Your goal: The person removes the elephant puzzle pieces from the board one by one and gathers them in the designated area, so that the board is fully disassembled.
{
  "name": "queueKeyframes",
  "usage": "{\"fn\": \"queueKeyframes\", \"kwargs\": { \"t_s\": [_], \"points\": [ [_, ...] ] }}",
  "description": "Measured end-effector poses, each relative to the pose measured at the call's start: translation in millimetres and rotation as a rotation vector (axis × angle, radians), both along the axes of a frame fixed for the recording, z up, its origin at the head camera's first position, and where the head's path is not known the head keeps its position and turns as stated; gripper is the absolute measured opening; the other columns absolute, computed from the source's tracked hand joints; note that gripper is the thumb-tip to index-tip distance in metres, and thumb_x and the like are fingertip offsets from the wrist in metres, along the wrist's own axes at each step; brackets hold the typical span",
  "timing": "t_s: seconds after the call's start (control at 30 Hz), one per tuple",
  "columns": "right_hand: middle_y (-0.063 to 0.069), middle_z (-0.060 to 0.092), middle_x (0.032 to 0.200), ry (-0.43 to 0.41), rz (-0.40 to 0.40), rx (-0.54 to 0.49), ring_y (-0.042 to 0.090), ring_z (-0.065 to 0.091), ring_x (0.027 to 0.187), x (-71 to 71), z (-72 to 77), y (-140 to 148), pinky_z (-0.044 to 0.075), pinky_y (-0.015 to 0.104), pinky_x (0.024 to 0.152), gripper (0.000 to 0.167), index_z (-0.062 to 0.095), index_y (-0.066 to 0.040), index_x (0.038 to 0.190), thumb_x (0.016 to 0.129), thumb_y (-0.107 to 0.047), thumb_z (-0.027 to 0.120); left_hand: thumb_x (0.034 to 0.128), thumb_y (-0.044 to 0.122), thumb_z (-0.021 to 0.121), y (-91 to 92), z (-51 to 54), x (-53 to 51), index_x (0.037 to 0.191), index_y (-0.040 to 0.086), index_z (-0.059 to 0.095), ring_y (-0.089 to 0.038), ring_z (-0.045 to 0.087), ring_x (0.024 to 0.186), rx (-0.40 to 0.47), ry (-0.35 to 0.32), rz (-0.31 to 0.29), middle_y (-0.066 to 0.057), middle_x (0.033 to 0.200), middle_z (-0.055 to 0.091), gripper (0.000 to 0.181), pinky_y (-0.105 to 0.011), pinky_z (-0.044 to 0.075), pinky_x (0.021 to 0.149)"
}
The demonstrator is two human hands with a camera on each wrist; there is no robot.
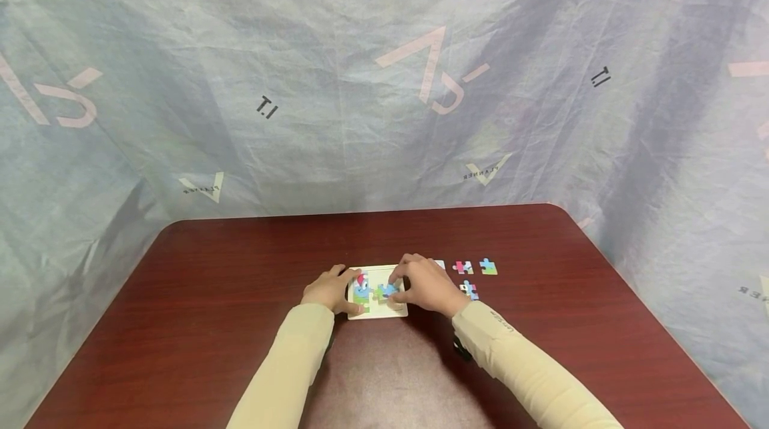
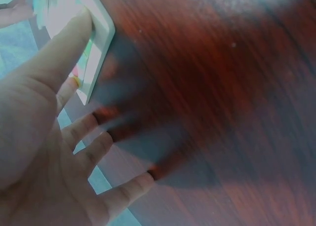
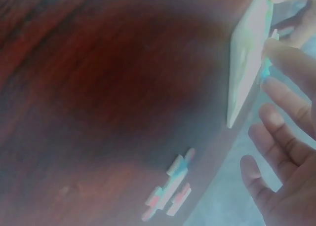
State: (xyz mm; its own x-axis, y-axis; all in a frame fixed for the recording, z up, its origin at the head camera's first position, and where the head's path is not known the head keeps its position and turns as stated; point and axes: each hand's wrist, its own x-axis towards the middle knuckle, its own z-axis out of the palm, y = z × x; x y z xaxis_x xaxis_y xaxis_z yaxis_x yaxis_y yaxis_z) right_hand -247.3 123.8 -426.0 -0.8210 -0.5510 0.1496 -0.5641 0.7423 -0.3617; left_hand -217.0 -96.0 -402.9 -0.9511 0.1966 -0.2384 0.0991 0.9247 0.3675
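A pale puzzle board (image 1: 377,313) lies flat between both hands, with blue, green and red pieces (image 1: 362,290) at its left side. My left hand (image 1: 327,291) rests at the board's left end; in the left wrist view the thumb of that hand (image 2: 44,122) lies straight on the board (image 2: 101,43) while the other fingers spread onto the table. Over the board's right part, my right hand (image 1: 429,285) pinches a blue and green piece (image 1: 385,291) between thumb and index finger. The right wrist view shows this piece (image 3: 267,68) partly hidden by the fingertips.
To the right of the board, on the dark red table (image 1: 240,282), lie a pink piece (image 1: 462,267), a blue and green piece (image 1: 488,267) and a mixed-colour piece (image 1: 469,290). Part of another light item (image 1: 441,263) shows behind my right hand. A grey printed curtain (image 1: 336,115) hangs beyond the table.
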Motion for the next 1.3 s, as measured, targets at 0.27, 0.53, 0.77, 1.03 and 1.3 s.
{"fn": "queueKeyframes", "kwargs": {
  "t_s": [0.27, 0.53, 0.77, 1.03, 1.3],
  "points": [
    [-0.002, 0.064, 0.099, -0.013, -0.017, -0.012, 0.020, 0.062, 0.096, -0.7, 12.6, 12.1, 0.049, 0.042, 0.085, 0.023, 0.080, -0.016, 0.100, 0.081, -0.026, 0.089, 0.0877, 0.028, 0.083, 0.5, -1.0, 0.5, 0.151, 0.015, 0.048, -0.041, 0.042, 0.140, 0.009, 0.004, -0.004, -0.020, 0.156, 0.039, 0.074, -0.061, 0.044, 0.101],
    [-0.007, 0.060, 0.102, -0.094, -0.043, -0.043, 0.016, 0.061, 0.094, -3.1, 18.2, 36.7, 0.052, 0.035, 0.079, 0.025, 0.079, -0.018, 0.107, 0.084, -0.026, 0.086, 0.0859, 0.025, 0.085, 0.2, -7.1, -3.2, 0.150, 0.013, 0.050, -0.042, 0.043, 0.139, 0.031, 0.020, -0.010, -0.021, 0.155, 0.040, 0.074, -0.059, 0.046, 0.100],
    [0.003, 0.064, 0.107, -0.102, -0.045, -0.062, 0.027, 0.063, 0.097, -5.1, 17.6, 59.5, 0.052, 0.038, 0.079, 0.026, 0.079, -0.014, 0.107, 0.084, -0.024, 0.086, 0.0847, 0.023, 0.086, -0.3, -8.3, -2.4, 0.148, 0.012, 0.051, -0.042, 0.044, 0.138, 0.045, 0.027, -0.010, -0.022, 0.153, 0.041, 0.073, -0.057, 0.047, 0.100],
    [0.003, 0.065, 0.105, -0.060, -0.054, -0.064, 0.029, 0.063, 0.095, -5.6, 18.4, 80.6, 0.050, 0.039, 0.077, 0.024, 0.079, -0.014, 0.105, 0.084, -0.023, 0.086, 0.0851, 0.022, 0.085, -1.6, -8.5, -2.4, 0.149, 0.012, 0.050, -0.042, 0.042, 0.139, 0.063, 0.014, -0.009, -0.022, 0.154, 0.040, 0.074, -0.057, 0.046, 0.101],
    [0.009, 0.065, 0.106, -0.070, -0.073, -0.071, 0.031, 0.063, 0.094, -4.2, 20.8, 101.8, 0.050, 0.043, 0.080, 0.025, 0.078, -0.010, 0.108, 0.086, -0.020, 0.084, 0.0855, 0.022, 0.085, -1.4, -5.7, -2.4, 0.149, 0.011, 0.050, -0.042, 0.042, 0.139, 0.064, 0.010, -0.014, -0.022, 0.154, 0.039, 0.073, -0.057, 0.046, 0.101]
  ]
}}
